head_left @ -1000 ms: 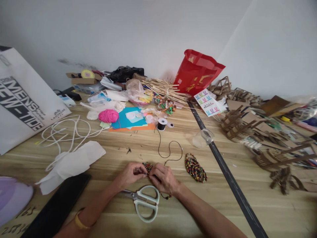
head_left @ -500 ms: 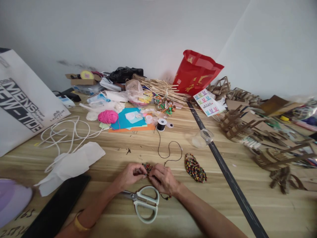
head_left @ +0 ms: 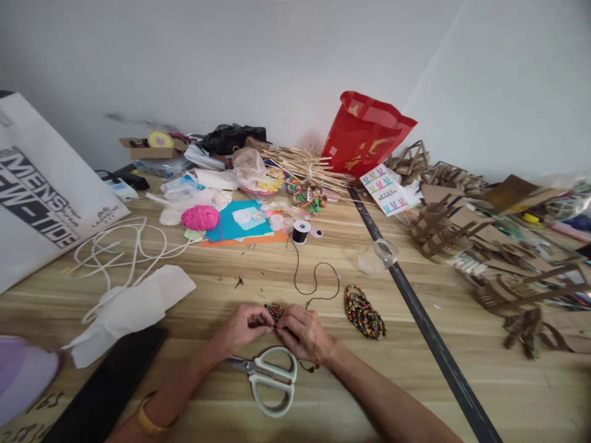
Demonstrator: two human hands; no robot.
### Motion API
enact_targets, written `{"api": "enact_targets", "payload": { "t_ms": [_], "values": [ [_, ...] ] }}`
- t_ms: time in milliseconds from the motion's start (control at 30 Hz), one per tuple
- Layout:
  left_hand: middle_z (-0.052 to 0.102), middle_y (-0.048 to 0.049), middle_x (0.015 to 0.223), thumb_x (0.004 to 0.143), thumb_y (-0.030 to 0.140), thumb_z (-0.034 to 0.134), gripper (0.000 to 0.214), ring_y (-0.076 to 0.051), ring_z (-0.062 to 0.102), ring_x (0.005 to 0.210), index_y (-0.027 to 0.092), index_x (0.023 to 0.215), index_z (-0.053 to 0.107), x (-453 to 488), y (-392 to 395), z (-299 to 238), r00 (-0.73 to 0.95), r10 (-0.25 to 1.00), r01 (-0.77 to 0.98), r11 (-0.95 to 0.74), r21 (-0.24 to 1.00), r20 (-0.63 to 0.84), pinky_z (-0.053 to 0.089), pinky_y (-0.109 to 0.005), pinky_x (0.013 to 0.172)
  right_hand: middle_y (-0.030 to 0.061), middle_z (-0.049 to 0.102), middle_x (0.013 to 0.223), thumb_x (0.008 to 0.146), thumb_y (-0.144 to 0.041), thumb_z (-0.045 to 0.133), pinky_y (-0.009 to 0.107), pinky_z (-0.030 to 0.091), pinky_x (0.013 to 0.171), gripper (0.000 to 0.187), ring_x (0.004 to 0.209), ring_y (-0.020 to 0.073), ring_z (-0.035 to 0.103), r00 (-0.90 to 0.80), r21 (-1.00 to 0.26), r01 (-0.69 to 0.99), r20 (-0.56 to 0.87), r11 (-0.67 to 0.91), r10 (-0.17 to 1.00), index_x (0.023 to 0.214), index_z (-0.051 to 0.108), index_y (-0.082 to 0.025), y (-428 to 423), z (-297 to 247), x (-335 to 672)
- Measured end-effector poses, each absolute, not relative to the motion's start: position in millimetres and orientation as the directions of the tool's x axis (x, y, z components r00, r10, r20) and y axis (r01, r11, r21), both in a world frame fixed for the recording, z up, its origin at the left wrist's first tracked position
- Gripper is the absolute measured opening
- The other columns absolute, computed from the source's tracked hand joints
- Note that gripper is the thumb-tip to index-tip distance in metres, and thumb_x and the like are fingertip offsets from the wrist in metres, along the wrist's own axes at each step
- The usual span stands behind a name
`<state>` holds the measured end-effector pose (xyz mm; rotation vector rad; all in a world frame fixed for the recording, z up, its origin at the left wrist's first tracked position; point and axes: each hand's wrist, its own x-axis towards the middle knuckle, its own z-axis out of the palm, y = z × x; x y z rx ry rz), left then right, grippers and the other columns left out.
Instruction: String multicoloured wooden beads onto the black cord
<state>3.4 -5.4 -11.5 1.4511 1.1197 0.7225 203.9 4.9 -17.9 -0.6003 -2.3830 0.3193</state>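
We've got two bare hands at work close to the near edge of the wooden table (head_left: 521,394). Left hand (head_left: 244,326): thumb and fingertips pinched together; whatever thin bit sits between them is too small for us to make out. Right hand (head_left: 307,332): fingers curled in, tips meeting the left's; we can't tell what they clamp. Beaded strand (head_left: 274,311) is right between the hands, on their far-edge side, partly covered; a few beads on dark cord poke out under the right palm. Scissors (head_left: 272,381) lie flat on the near-edge side of both hands, white handles apart, blades partly under the left wrist. To the right we note a bead bundle (head_left: 364,312), loose on the wood, well apart from the right hand. Black cord (head_left: 316,290) curves back toward the far edge, to an upright spool (head_left: 300,231) beside blue paper (head_left: 240,223). Clear plastic cup (head_left: 376,257) is tipped by the black strip (head_left: 427,320). Pink yarn (head_left: 200,218), red bag (head_left: 367,135): both toward the far edge.
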Motion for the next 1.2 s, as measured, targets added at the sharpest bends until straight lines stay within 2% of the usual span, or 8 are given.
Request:
{"api": "enact_targets", "payload": {
  "t_ms": [1200],
  "values": [
    [0.066,-0.0028,0.070,0.067,0.017,0.061,0.007,-0.015,0.060,0.067,0.013,0.071,0.066,1.9,-5.6,-10.5,0.351,0.928,0.266,0.028,0.963,-0.124,0.049,-0.025,0.066,0.0050,0.059,0.078,0.090,-0.016,0.046,0.025,0.043,0.061,0.007,0.071,0.0154,0.054,-0.662,-0.385,0.326,0.559,0.864,0.499,0.086,0.052,-0.018,4.4,-15.2,203.4]
  ]
}}
